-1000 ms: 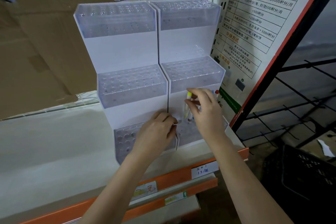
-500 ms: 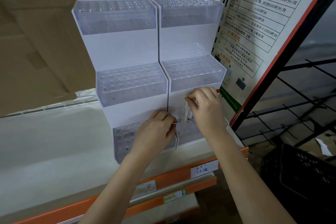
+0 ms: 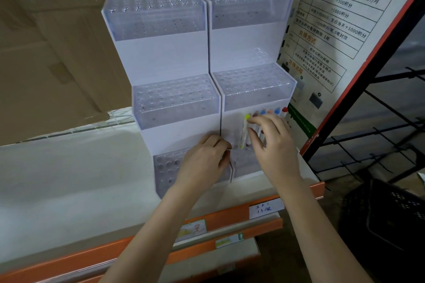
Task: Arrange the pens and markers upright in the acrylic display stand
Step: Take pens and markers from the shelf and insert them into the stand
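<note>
Right hand [image 3: 271,145] pinching the yellow-capped pen [image 3: 244,131] over the stand [image 3: 243,48], left hand [image 3: 204,163] curled on its bottom tier, shelf tag [image 3: 265,208] handwritten "1.5".

Two stands [image 3: 174,57]; seven pens [image 3: 244,131]

Two acrylic display stands [image 3: 174,108] stand side by side on a white shelf [image 3: 69,179], each with three stepped tiers full of round holes. The left hand [image 3: 204,163] rests on the lowest tier, at the seam between the stands, fingers curled. The right hand [image 3: 269,142] holds a row of markers [image 3: 264,114] upright in the right stand's lowest tier; the yellow-capped marker [image 3: 245,126] is leftmost. A printed poster [image 3: 345,18] leans to the right.
</note>
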`<state>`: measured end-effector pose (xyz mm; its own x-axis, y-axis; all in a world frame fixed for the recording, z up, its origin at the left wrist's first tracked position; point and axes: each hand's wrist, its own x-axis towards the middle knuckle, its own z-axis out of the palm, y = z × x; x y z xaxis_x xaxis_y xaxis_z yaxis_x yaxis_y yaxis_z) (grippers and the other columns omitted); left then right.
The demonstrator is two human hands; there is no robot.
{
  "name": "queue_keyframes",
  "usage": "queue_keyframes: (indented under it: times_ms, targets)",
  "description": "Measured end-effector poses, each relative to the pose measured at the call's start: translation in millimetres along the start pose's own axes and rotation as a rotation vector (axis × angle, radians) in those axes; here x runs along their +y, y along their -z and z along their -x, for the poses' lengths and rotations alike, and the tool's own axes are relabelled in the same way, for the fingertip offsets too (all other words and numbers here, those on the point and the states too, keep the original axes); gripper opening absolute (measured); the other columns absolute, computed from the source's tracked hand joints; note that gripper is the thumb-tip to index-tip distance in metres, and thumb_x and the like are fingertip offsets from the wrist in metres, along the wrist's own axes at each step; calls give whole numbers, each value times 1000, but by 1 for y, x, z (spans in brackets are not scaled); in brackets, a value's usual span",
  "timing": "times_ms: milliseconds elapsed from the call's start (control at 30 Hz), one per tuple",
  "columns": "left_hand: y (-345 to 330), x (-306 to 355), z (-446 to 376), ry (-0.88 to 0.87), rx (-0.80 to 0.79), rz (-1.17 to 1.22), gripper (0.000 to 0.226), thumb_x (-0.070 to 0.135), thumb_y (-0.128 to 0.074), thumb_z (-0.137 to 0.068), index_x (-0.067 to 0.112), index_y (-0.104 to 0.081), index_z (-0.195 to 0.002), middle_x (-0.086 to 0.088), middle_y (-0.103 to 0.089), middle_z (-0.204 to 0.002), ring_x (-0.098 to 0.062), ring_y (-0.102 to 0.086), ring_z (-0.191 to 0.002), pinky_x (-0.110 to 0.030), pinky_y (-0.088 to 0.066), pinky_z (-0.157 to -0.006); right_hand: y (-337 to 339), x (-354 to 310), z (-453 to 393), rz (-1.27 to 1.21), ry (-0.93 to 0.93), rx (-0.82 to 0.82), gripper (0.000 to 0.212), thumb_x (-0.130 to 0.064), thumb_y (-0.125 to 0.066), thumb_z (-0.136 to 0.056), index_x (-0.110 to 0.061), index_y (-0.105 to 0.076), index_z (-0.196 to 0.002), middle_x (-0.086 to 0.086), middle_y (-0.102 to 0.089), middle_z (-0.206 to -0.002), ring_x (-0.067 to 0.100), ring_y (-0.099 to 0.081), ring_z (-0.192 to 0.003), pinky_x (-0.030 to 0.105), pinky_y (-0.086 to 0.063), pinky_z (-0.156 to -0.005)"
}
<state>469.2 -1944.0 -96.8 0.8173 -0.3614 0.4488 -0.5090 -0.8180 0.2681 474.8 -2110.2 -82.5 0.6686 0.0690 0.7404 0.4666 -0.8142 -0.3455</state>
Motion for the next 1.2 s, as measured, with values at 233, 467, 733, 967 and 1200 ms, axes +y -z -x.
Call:
queue_keyframes:
  times_ms: [233,467,733,967,1200]
  targets:
    - [11,-6,9,9,66,-119,30,26,-44,-83,13,-70,-79,-2,-67,-79,-24,-63,-76,-27,-50,-53,-5,-2,21,-68,20,-176,24,-21,-49,-87,-7,-65,-98,7,-62,-97,20,-53,-97,24,-40,-85]
    - [58,-40,53,169,99,-275,30,28,-43,-83,13,-69,-76,-5,-66,-76,-29,-63,-70,-29,-52,-52,-26,-61,14,-223,211,-224,22,-19,-48,-87,-7,-65,-95,8,-62,-93,18,-48,-95,25,-37,-85]
    - [135,-102,154,374,180,-415,31,25,-42,-85,16,-70,-75,1,-68,-76,-24,-65,-72,-28,-52,-50,-82,-194,39,-370,398,-466,20,-23,-50,-82,-14,-66,-91,0,-62,-87,16,-56,-85,24,-45,-73]
    - [193,-172,260,547,71,-464,4,13,-70,-73,16,-68,-72,1,-67,-71,-24,-65,-69,-29,-50,-48,-146,-312,74,-393,497,-717,15,-17,-61,-79,-14,-68,-93,1,-65,-90,21,-62,-88,24,-50,-75]
    - [246,-239,328,695,45,-519,12,8,-79,-66,14,-69,-70,-2,-67,-65,-25,-63,-65,-30,-50,-45,-206,-404,82,-425,499,-935,27,-21,-49,-94,-13,-58,-118,4,-54,-120,21,-47,-115,32,-39,-97]
